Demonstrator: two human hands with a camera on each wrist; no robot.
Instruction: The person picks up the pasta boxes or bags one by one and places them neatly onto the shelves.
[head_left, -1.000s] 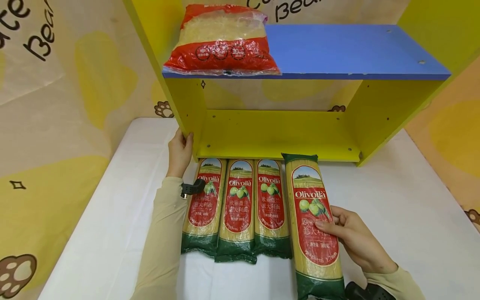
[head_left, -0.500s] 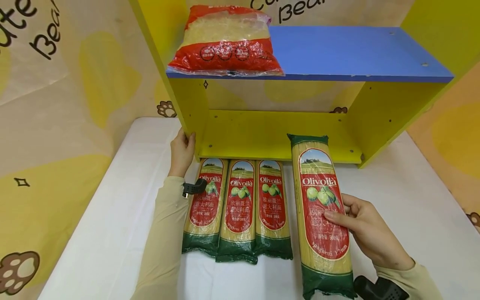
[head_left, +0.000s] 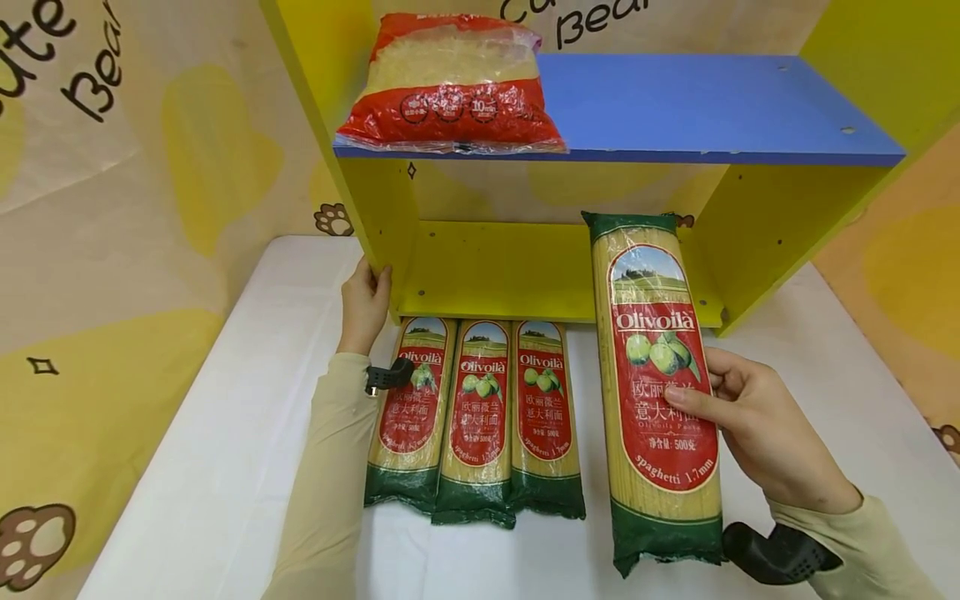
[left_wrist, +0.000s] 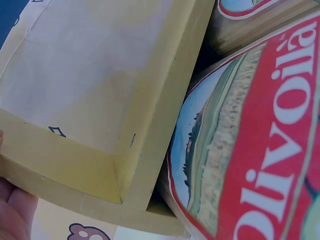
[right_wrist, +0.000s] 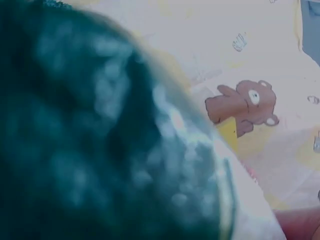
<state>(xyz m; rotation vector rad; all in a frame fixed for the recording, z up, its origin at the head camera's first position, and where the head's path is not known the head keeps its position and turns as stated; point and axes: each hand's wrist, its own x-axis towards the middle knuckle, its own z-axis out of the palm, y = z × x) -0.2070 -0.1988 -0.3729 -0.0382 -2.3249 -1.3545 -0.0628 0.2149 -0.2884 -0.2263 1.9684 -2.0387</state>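
A pack of spaghetti (head_left: 660,383) with a red label and green ends hangs raised before the shelf, its top end overlapping the lower board. My right hand (head_left: 765,425) grips it by its right edge, thumb on the label; in the right wrist view the pack's dark green end (right_wrist: 115,130) fills the left side. My left hand (head_left: 363,307) holds the front edge of the left side panel (head_left: 378,242) of the yellow shelf; only some fingers (left_wrist: 20,210) show in the left wrist view. Three more spaghetti packs (head_left: 480,417) lie side by side on the table below the shelf.
A red bag of pale dry food (head_left: 453,87) sits at the left of the blue upper board (head_left: 712,108). The yellow bottom board (head_left: 502,271) lies beneath it, between two side panels. White cloth (head_left: 300,283) covers the table; a bear-print backdrop (head_left: 187,167) stands behind.
My right hand has lifted the spaghetti pack up and slightly to the right, so its top now overlaps the lower shelf opening. My left hand stays on the side panel.
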